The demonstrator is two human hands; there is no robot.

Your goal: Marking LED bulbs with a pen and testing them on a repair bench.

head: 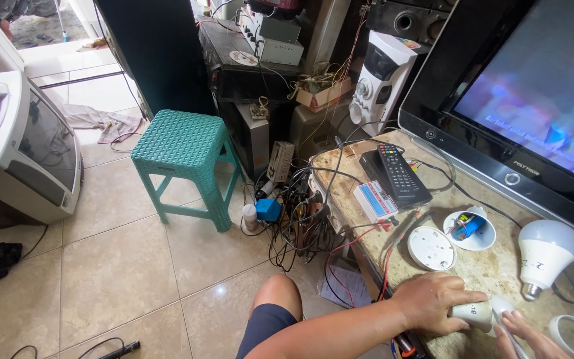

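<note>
My left hand (433,302) was wrapped around the small white plastic bulb body (474,312) at the near desk (486,269) edge, its long axis running sideways toward my right hand (526,336). Right fingertips touched its end; frame cut that hand off, grip unclear. Farther back lay a black remote (400,174).

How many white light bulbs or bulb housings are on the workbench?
3. One whole bulb lies near the television; one opened housing with blue parts sits beside a round white disc; one bulb body is gripped in the left hand. Others may be hidden.
</note>
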